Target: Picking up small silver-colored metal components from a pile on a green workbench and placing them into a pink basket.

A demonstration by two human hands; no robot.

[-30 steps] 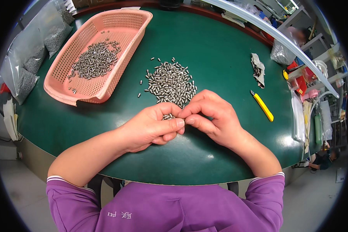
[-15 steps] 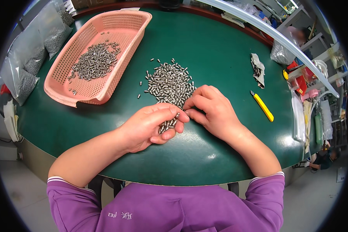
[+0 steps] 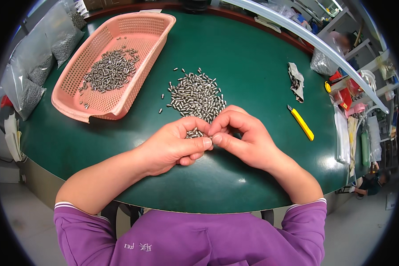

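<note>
Over the near middle of the green table, my left hand is curled around several small shiny metal pieces, bullet-shaped with one tapered end. Its thumb and index tip meet the fingertips of my right hand. My right thumb and index finger are pinched together there, at a tiny metal piece mostly covered by the fingers. Just beyond both hands lies a heap of the same metal pieces, with a few strays at its left and far edges.
A pink perforated plastic basket at the far left holds more such pieces. Clear bags of metal parts line the left edge. To the right lie a yellow utility knife and a crumpled wrapper. A pale rail borders cluttered shelves.
The left thumb has come down and the left fingers have closed more around the pieces. My right hand has shifted slightly nearer to me, its fingertips now against the left ones.
</note>
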